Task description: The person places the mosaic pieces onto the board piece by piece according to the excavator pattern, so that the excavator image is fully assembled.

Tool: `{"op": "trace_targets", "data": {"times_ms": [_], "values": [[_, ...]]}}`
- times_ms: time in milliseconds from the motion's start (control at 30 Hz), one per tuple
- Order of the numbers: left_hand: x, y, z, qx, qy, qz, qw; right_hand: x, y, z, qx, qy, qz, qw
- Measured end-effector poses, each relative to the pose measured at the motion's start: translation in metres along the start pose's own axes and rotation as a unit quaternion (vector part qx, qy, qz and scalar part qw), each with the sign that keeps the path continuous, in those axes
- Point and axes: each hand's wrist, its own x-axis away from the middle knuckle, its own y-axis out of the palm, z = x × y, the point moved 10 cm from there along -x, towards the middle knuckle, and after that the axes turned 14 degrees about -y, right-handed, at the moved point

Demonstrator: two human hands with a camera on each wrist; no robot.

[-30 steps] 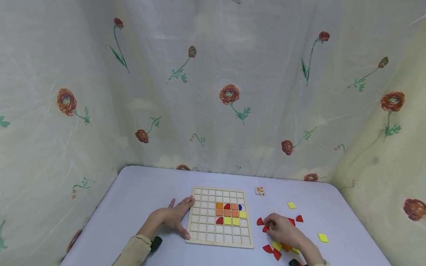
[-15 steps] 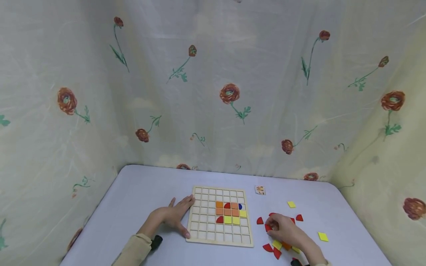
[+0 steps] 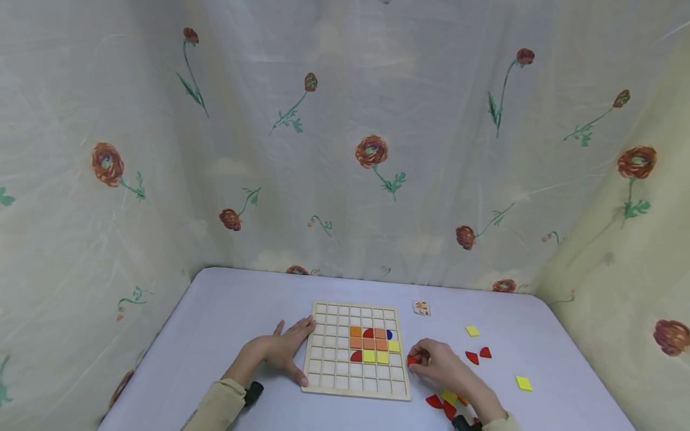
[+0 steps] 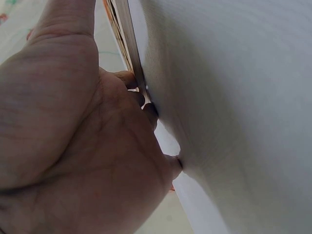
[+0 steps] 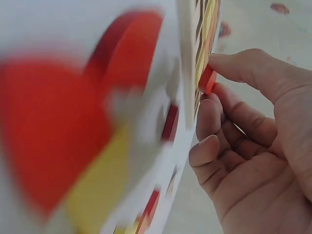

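A square wooden grid board (image 3: 356, 393) lies on the table, holding orange, yellow, red and blue tiles in its right middle part. My left hand (image 3: 283, 352) rests at the board's left edge, fingers spread, thumb at the near corner; the left wrist view shows its palm and fingertips along the rim. Just off the board's right edge, my right hand (image 3: 439, 364) pinches a red quarter-circle tile (image 5: 208, 79) between thumb and fingers. Below that hand lies a pile of loose red, yellow and orange tiles, including a red tile (image 3: 433, 401), partly hidden by the wrist.
A small printed card (image 3: 421, 307) lies beyond the board's far right corner. To the right are two loose red pieces, one a red quarter-circle (image 3: 486, 352), and two yellow squares, one a yellow square (image 3: 523, 384). Flowered curtain (image 3: 345, 179) surrounds the table.
My right hand has picked up a red quarter-circle tile from the loose pieces and moved left to the board's edge. My left hand has stayed in place.
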Motion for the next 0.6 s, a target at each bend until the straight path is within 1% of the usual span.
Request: {"op": "trace_targets", "data": {"times_ms": [100,167,367,500,600], "values": [[0.0,0.0,0.0,0.0,0.003,0.0,1.0,-0.01,0.011,-0.017,-0.007,-0.042,-0.021,0.9989],[0.0,0.0,0.001,0.001,0.004,0.0,1.0,-0.015,0.018,-0.022,-0.012,-0.054,-0.035,0.9978],[0.0,0.0,0.001,0.003,-0.002,-0.005,1.0,-0.024,0.023,-0.024,-0.021,-0.058,-0.053,0.9967],[0.0,0.0,0.0,-0.001,-0.004,-0.002,1.0,-0.028,0.022,-0.025,-0.017,-0.071,-0.052,0.996],[0.0,0.0,-0.001,0.0,-0.004,-0.001,1.0,-0.029,0.022,-0.026,-0.016,-0.067,-0.05,0.9964]]}}
